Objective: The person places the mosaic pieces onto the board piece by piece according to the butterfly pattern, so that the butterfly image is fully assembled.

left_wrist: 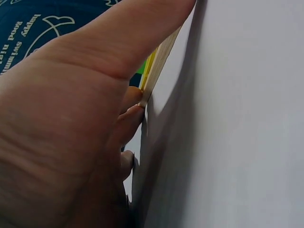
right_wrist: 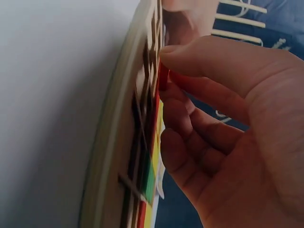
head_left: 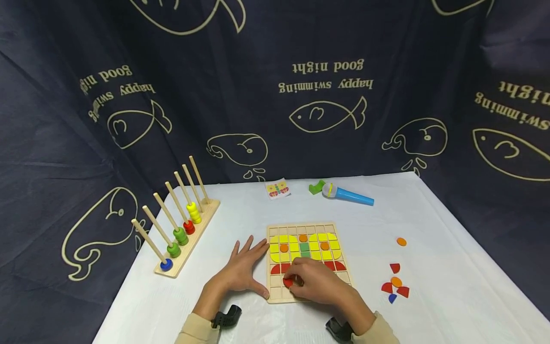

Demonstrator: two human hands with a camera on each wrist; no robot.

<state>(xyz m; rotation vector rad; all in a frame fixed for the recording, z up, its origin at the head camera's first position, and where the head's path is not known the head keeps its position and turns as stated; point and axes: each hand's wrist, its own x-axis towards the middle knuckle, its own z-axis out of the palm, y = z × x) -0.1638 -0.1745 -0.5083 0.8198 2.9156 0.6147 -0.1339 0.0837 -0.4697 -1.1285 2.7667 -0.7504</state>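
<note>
A wooden grid board [head_left: 343,277] lies on the white table, with yellow, orange, green and red flat pieces set in its cells. My left hand [head_left: 243,268] is spread flat at the board's left edge, thumb near the lower corner and fingertips at the upper side. Over the lower part of the board, my right hand [head_left: 320,283] pinches a red piece [head_left: 287,283] between thumb and fingers, right at a cell in the lower left. In the right wrist view the thumb and finger grip the red piece [right_wrist: 164,76] close to the board's surface.
Loose red, orange and blue pieces [head_left: 396,282] lie to the right. A wooden bead abacus [head_left: 189,243] stands at the left. Along the back are a butterfly picture card [head_left: 278,189], a green block [head_left: 316,187] and a blue toy microphone [head_left: 354,196]. A dark printed cloth [head_left: 275,95] hangs behind.
</note>
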